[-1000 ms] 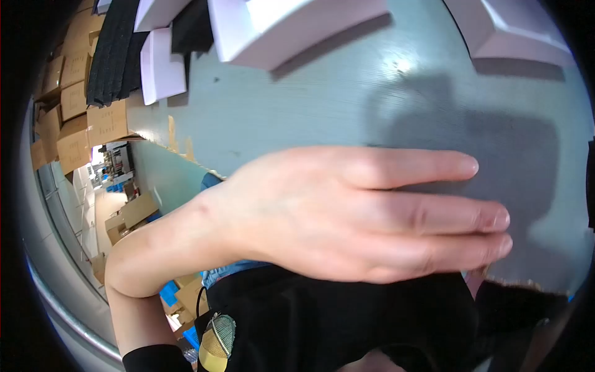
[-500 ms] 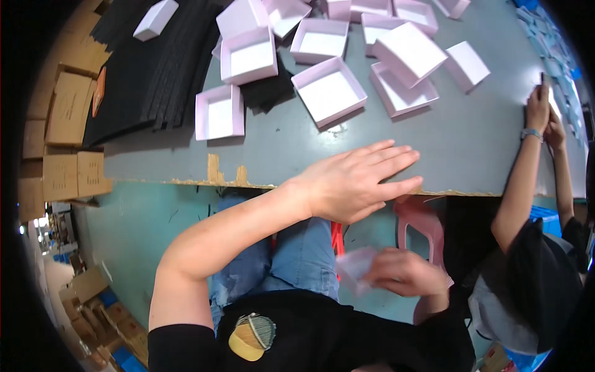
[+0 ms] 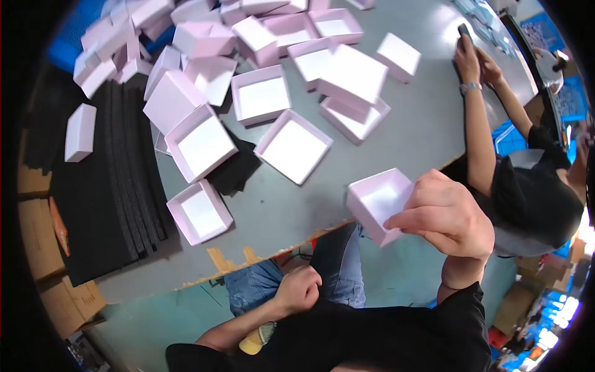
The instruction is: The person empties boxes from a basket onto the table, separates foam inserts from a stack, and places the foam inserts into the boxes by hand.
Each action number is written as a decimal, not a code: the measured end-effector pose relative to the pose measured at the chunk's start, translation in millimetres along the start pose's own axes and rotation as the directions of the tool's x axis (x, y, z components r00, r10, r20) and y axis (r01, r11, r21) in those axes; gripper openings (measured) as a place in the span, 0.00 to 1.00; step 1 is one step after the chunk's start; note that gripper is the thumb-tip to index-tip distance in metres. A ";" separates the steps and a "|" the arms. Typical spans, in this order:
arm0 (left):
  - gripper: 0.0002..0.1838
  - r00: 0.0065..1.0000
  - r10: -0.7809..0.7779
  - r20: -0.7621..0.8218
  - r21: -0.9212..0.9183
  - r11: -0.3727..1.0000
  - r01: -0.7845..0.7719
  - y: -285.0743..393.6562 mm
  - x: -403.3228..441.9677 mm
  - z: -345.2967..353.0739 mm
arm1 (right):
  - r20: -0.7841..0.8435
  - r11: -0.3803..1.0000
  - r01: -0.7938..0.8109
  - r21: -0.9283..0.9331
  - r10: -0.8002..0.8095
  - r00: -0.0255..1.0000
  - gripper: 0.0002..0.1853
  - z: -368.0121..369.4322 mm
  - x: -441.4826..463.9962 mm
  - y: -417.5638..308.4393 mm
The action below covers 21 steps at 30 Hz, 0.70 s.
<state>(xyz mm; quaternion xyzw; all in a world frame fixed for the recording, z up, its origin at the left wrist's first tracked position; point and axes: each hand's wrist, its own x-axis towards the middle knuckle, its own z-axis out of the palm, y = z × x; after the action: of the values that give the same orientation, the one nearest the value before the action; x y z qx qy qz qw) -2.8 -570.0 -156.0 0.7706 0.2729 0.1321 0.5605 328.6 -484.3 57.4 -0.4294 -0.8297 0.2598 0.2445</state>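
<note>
My right hand [image 3: 449,214] pinches the wall of a small, pale pink open box [image 3: 379,201] between thumb and fingers. The box is tilted, its white inside showing, just over the table's front edge. Down by my lap, my left hand [image 3: 300,289] is curled into a loose fist, with nothing seen in it. Nearest to the held box on the table are an open pink box [image 3: 294,147] lying with its inside up and two boxes stacked askew, the upper one [image 3: 353,75] showing its outside.
A heap of pink boxes [image 3: 118,37] fills the far left, partly over a blue crate [image 3: 67,49]. Black foam sheets [image 3: 93,211] are stacked on the left of the grey table [image 3: 279,211]. At the right, another person's hands [image 3: 474,65] hold a dark phone-like object.
My left hand has left the tabletop, dropped to my lap and closed. My right hand has risen from below the table edge with the pink box. The view has turned.
</note>
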 end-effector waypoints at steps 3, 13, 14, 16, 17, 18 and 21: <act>0.22 0.389 -0.700 0.599 0.234 0.617 0.751 -66.7 11.0 1.1 | 0.156 0.987 -0.049 -0.152 0.073 0.985 0.13 27.0 31.5 4.5; 0.18 0.517 -0.698 0.496 0.099 0.637 0.764 -45.2 -27.1 -12.5 | 0.184 0.925 -0.228 -0.305 0.292 0.938 0.16 48.8 80.9 2.4; 0.17 0.523 -0.694 0.495 0.087 0.638 0.765 -41.5 -28.1 -14.9 | 0.179 0.914 -0.295 -0.279 0.351 0.919 0.16 44.4 97.0 -4.9; 0.17 0.539 -0.688 0.487 0.062 0.642 0.764 -35.7 -28.2 -19.8 | 0.157 0.930 -0.310 -0.196 0.342 0.927 0.15 40.8 117.5 -20.8; 0.16 0.555 -0.683 0.474 0.039 0.646 0.762 -35.0 -24.7 -23.9 | 0.137 0.959 -0.247 -0.138 0.265 0.954 0.14 39.9 125.2 -25.3; 0.16 0.561 -0.689 0.459 0.035 0.646 0.763 -37.2 -23.0 -25.8 | 0.112 0.981 -0.178 -0.080 0.187 0.976 0.14 40.8 131.2 -30.3; 0.15 0.612 -0.688 0.390 0.010 0.667 0.745 -49.4 -12.2 -33.6 | 0.224 0.988 0.085 -0.129 -0.054 0.973 0.16 63.5 158.1 -15.2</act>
<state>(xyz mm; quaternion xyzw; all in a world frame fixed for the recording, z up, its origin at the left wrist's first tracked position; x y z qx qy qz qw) -43.3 -539.3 -189.8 0.5612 0.4397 -0.2269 0.6635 198.9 -373.1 48.6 -0.3846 -0.8821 0.2389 0.1299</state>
